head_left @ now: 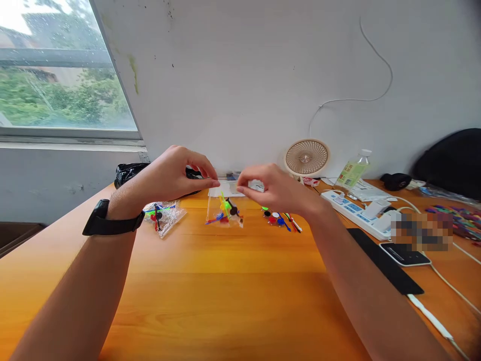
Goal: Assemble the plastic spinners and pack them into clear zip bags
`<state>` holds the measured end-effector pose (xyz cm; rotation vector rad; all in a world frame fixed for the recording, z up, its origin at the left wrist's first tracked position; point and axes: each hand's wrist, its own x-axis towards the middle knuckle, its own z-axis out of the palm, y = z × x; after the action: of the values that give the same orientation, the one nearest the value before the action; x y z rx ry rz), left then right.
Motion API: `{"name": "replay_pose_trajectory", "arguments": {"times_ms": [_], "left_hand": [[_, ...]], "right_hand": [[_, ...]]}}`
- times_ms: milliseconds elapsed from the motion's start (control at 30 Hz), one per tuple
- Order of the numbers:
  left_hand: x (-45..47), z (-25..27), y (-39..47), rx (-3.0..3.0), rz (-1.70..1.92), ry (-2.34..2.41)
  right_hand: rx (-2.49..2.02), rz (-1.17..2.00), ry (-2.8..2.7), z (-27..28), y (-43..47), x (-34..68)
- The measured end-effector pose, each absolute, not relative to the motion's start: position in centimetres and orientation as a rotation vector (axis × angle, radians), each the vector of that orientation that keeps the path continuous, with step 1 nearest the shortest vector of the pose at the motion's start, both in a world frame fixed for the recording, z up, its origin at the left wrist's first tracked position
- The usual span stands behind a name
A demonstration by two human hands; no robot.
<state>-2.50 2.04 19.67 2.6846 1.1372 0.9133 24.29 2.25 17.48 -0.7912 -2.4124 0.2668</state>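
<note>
My left hand (176, 173) and my right hand (272, 188) both pinch the top edge of a small clear plastic bag (225, 208), holding it upright above the orange wooden table (225, 301). Inside the bag lie several small coloured plastic pieces: green, black, red, blue. A black band wraps my left wrist. To the left of the bag, a second clear bag of coloured pieces (163, 215) lies on the table. Loose coloured pieces (280, 218) sit on the table just under my right hand.
A small beige fan (306, 158) stands by the wall, with a plastic bottle (353, 173) beside it. A white power strip (356, 208), a phone (404, 253) and cables fill the right side. A black bag (130, 173) lies at the back left. More coloured pieces (458, 218) lie far right.
</note>
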Motion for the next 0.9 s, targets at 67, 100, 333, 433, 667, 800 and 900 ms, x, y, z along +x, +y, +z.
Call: {"name": "replay_pose_trajectory", "arguments": {"times_ms": [67, 100, 333, 433, 667, 800, 900], "left_hand": [[-2.6, 20.0, 1.7, 2.600, 1.115, 1.088], [-2.7, 20.2, 1.5, 2.545, 1.239, 1.067], [-2.6, 18.8, 2.1, 2.202, 1.758, 1.028], [-1.6, 14.0, 3.2, 1.972, 1.692, 0.946], [1.2, 3.5, -0.1, 1.535, 1.124, 0.612], [2.6, 3.4, -2.3, 1.408, 0.941, 0.425], [3.2, 3.6, -2.7, 1.395, 0.916, 0.404]], "right_hand": [[-0.738, 0.222, -2.364, 17.3, 2.4, 24.1], [-0.719, 0.214, -2.355, 17.2, 2.4, 24.0], [-0.731, 0.226, -2.340, 17.1, 2.0, 24.2], [-0.765, 0.256, -2.316, 17.5, 1.2, 24.6], [-0.740, 0.311, -2.312, 16.1, -0.8, 24.1], [-0.743, 0.335, -2.292, 15.0, -1.6, 24.5], [-0.742, 0.346, -2.281, 14.9, -2.1, 25.1]]}}
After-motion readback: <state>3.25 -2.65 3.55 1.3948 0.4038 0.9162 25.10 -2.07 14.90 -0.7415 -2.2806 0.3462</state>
